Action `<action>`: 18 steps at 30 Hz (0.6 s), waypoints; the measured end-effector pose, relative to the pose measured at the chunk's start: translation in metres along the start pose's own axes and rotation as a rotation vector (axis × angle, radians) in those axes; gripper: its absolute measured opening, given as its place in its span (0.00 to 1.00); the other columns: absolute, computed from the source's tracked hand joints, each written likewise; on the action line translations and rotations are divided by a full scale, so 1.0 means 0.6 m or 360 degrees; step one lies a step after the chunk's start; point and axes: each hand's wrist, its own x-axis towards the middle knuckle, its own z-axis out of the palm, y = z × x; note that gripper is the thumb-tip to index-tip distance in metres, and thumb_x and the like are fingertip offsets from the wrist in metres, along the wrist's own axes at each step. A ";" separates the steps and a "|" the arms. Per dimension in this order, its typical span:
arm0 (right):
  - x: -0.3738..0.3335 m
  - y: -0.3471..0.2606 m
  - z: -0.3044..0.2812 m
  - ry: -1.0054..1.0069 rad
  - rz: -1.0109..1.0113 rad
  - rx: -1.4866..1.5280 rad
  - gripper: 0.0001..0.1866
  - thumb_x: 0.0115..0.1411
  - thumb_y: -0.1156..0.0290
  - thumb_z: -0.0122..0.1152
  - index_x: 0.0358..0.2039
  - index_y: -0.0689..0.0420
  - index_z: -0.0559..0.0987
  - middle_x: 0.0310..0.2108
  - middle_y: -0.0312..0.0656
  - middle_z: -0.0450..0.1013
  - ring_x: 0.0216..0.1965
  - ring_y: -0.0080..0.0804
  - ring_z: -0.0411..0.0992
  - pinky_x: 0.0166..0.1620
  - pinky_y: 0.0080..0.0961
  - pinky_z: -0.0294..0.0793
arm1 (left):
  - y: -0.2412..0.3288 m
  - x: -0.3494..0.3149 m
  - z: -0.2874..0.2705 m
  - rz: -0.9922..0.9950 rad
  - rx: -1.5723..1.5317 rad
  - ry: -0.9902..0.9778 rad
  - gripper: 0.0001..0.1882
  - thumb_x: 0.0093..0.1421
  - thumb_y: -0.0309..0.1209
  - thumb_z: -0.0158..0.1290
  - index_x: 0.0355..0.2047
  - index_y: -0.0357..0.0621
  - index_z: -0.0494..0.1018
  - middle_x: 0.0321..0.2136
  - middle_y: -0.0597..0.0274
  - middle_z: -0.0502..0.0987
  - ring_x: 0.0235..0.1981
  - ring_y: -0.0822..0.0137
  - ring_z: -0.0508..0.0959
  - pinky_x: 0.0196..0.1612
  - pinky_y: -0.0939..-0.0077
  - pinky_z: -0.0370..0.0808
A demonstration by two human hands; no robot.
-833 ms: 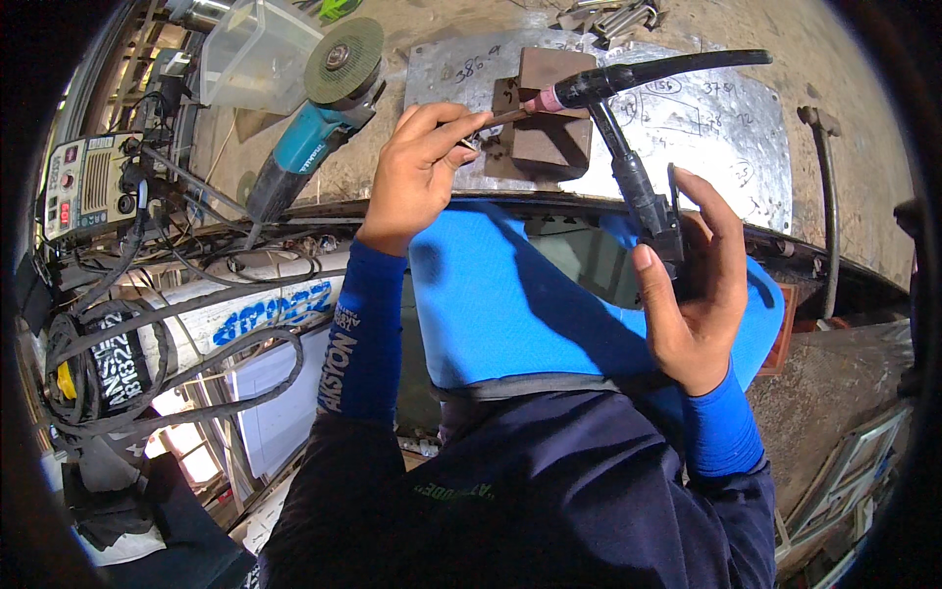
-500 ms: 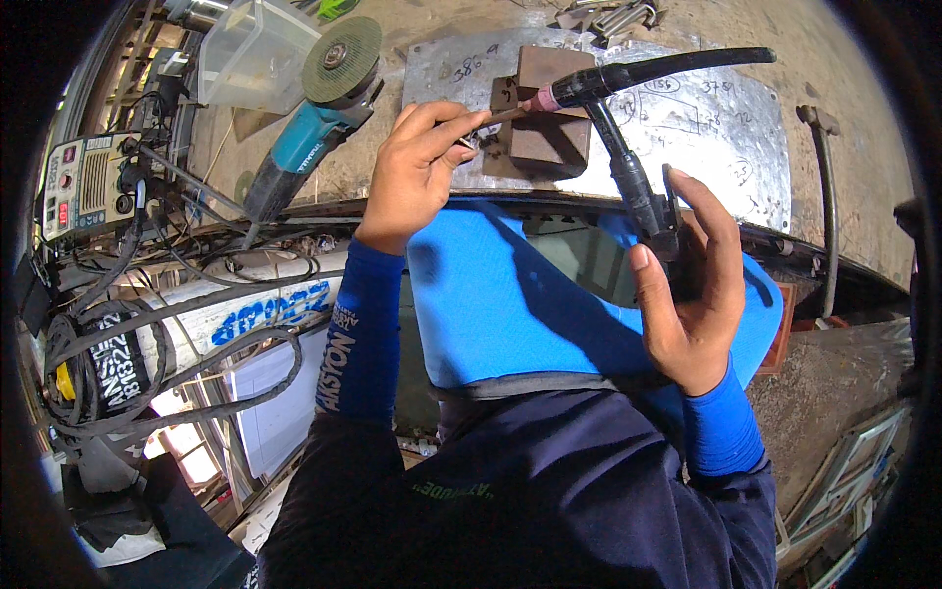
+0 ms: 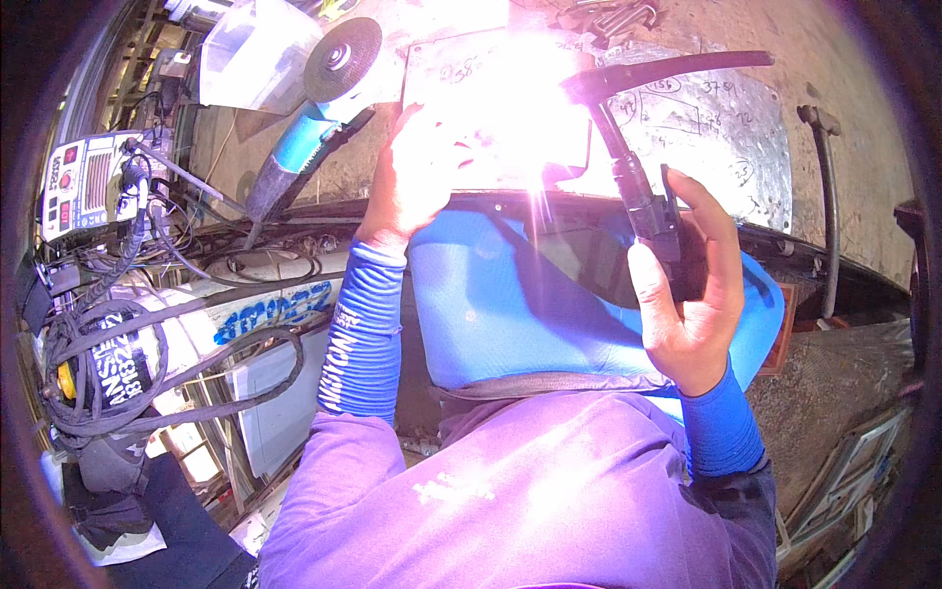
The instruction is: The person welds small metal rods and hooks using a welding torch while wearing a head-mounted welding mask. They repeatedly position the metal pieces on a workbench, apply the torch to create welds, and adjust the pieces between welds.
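At the near edge of the desk (image 3: 868,187), the right hand (image 3: 699,319) has its grip clamped on the torch (image 3: 631,177), seemingly to aim it over the metal plate (image 3: 751,133), while glare hides whether the left hand (image 3: 410,182) grips anything.

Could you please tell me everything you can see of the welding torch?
The welding torch is black, apparently plastic or rubber. From its head, a long cap tapers toward the picture's right, and a slim handle slants down toward the person, thickening near the right hand, which holds its lower end. The upper part lies over the marked metal sheet in this view. Intense white glare, seemingly a lit arc, swallows the front, so the nozzle cannot be made out.
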 end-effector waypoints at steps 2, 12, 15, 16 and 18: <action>0.004 -0.002 0.007 0.0050 -0.0058 0.0085 0.32 0.64 0.85 0.63 0.69 0.64 0.69 0.54 0.42 0.74 0.44 0.23 0.72 0.49 0.20 0.73 | 0.001 0.002 0.001 0.0024 -0.0116 0.0005 0.23 0.62 0.17 0.58 0.57 0.44 0.83 0.47 0.53 0.81 0.48 0.58 0.80 0.53 0.71 0.77; 0.003 -0.004 -0.001 0.0024 -0.0005 0.0049 0.33 0.63 0.85 0.63 0.69 0.66 0.67 0.61 0.47 0.71 0.50 0.27 0.73 0.55 0.24 0.72 | 0.013 0.004 0.000 0.0010 -0.0105 0.0029 0.23 0.60 0.17 0.59 0.56 0.45 0.83 0.46 0.53 0.81 0.48 0.53 0.78 0.52 0.64 0.78; 0.002 0.001 0.001 0.0075 -0.0045 0.0052 0.33 0.63 0.85 0.63 0.69 0.67 0.68 0.62 0.49 0.71 0.54 0.29 0.73 0.58 0.26 0.72 | 0.009 0.005 0.000 0.0037 -0.0090 0.0027 0.23 0.59 0.16 0.59 0.56 0.45 0.83 0.46 0.53 0.80 0.48 0.51 0.77 0.52 0.61 0.77; 0.002 0.001 0.001 0.0064 -0.0058 0.0050 0.33 0.63 0.86 0.62 0.69 0.67 0.68 0.62 0.49 0.71 0.54 0.29 0.73 0.58 0.26 0.72 | 0.006 0.005 0.000 0.0053 -0.0079 0.0023 0.23 0.59 0.16 0.59 0.55 0.45 0.83 0.46 0.53 0.80 0.48 0.51 0.77 0.53 0.61 0.77; 0.003 0.002 0.000 0.0043 -0.0083 0.0042 0.33 0.63 0.86 0.62 0.69 0.67 0.68 0.63 0.49 0.71 0.54 0.28 0.73 0.58 0.26 0.72 | 0.005 0.008 -0.002 0.0083 -0.0073 0.0010 0.23 0.59 0.16 0.58 0.55 0.44 0.83 0.46 0.53 0.81 0.48 0.51 0.77 0.54 0.61 0.76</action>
